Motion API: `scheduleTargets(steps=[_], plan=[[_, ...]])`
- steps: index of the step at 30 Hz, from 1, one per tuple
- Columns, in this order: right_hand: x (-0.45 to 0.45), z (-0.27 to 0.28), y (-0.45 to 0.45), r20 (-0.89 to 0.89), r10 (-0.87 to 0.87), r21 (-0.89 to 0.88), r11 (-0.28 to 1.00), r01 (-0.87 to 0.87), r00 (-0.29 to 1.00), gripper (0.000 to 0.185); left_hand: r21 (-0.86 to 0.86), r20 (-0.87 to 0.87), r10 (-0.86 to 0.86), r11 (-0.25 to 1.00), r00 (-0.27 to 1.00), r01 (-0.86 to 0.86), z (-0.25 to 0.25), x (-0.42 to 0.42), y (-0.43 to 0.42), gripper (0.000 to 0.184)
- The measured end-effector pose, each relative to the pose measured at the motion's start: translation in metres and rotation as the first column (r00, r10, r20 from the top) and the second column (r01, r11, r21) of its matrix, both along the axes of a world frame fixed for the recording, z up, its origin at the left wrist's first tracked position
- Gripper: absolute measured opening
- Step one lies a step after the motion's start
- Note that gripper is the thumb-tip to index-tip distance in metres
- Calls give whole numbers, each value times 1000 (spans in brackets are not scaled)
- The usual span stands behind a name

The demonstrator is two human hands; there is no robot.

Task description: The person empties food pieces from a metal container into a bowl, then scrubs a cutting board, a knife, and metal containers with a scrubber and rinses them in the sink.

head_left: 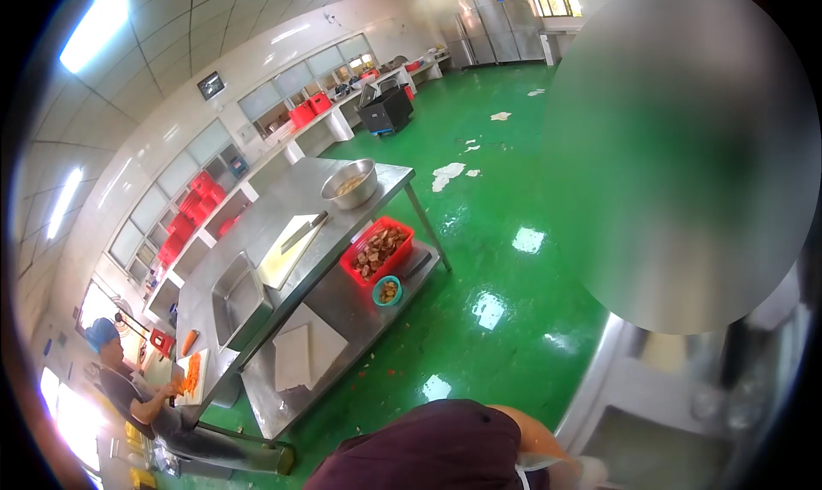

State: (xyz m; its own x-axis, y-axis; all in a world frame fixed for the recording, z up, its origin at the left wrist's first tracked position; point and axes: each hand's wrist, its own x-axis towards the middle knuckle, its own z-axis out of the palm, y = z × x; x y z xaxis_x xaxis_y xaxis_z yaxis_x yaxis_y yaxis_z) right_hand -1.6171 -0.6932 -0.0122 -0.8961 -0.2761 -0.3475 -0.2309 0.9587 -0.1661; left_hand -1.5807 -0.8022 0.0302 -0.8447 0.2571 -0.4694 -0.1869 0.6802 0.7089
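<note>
At the bottom edge is my maroon sleeve, and my bare forearm reaches from it to the right. My left hand (589, 473), whitish and blurred, shows only in part beside a metal sink or counter (591, 379). Its fingers cannot be made out, nor can anything it may hold. My right hand is out of view. A large grey blurred patch covers much of the right side and hides what lies there.
A steel table (300, 177) bears a metal bowl (353, 190), a knife (304, 231) on a cutting board (276, 263) and a deep tray (233, 297). Below are a red basket (344, 263) and a teal bowl (377, 293). A co-worker (128, 396) cuts carrots (193, 372). The green floor (505, 199) looks wet.
</note>
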Motion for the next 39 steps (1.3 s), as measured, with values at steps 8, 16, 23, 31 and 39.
scheduleTargets(steps=[8, 16, 23, 31, 39], plan=[[-1, -1, 4, -6, 13, -2, 1000, -13, 1000, 32, -2, 74, 137, 990, 988, -138, 58, -2, -17, 44], [4, -6, 10, -7, 10, 7, 1000, -10, 1000, 32, 20, -31, 209, 978, 977, -209, 2, -5, -6, 29], [37, -48, 85, -99, 24, 41, 999, -20, 995, 32, -46, -116, 199, 978, 973, -205, 100, 29, -21, 24], [175, -21, 89, 200, -205, 190, 967, 168, 958, 49, -29, -52, 193, 981, 980, -194, 98, 43, -20, 33], [122, 68, 34, 513, -179, -603, 621, 501, 839, 44, 56, -153, 129, 991, 980, -122, 64, 6, -46, 44]])
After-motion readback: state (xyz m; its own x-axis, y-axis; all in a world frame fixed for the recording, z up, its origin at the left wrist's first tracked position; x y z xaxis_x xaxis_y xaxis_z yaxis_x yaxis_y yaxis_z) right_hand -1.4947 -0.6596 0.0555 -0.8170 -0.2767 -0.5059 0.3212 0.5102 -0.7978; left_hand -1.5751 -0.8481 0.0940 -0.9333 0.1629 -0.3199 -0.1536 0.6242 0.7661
